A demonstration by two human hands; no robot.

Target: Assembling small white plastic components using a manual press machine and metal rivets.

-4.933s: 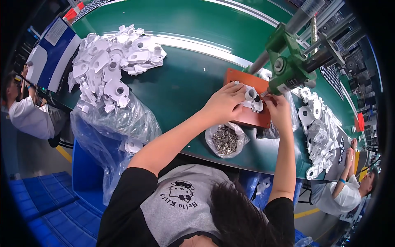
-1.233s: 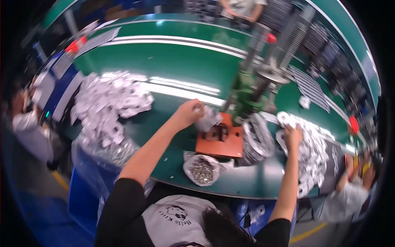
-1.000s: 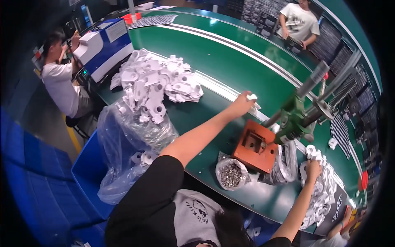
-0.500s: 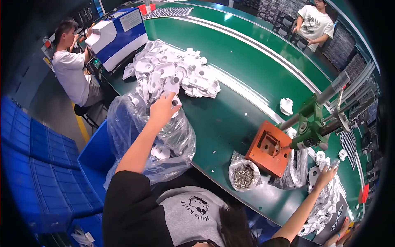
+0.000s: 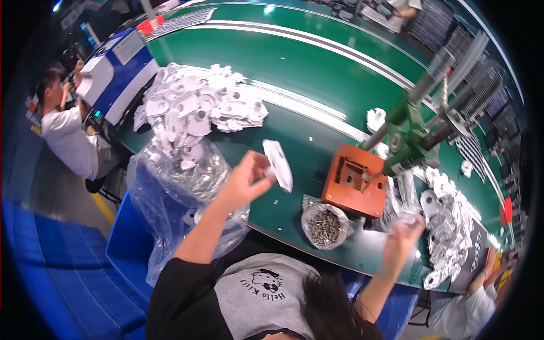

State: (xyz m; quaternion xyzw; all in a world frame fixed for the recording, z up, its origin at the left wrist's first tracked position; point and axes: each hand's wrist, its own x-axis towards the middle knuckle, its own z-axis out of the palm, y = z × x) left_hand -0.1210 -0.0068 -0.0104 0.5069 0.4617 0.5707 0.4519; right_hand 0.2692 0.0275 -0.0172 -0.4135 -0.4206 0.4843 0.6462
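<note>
My left hand (image 5: 249, 178) is closed on a white plastic part (image 5: 277, 165), a flat piece held on edge above the green table. To its left lies a big heap of similar white plastic parts (image 5: 181, 105). My right hand (image 5: 402, 241) hovers at the table's front right, smeared by motion. Something pale shows at its fingertips, but I cannot tell what it is or whether it is held. Between the hands sit an orange press fixture (image 5: 355, 180) and an open clear bag of small metal pins (image 5: 324, 228). A second heap of white parts (image 5: 447, 226) lies right of my right hand.
A green press column (image 5: 399, 136) rises over the fixture. Clear plastic bagging (image 5: 170, 204) hangs over a blue bin (image 5: 127, 226) at the left. A person (image 5: 71, 133) sits by a blue-and-white machine (image 5: 116, 73). Another person (image 5: 464, 311) is at the lower right.
My left hand has moved right, away from the heap, carrying a white plastic part. My right hand has drawn back left from the right-hand heap. The whole view has shifted.
</note>
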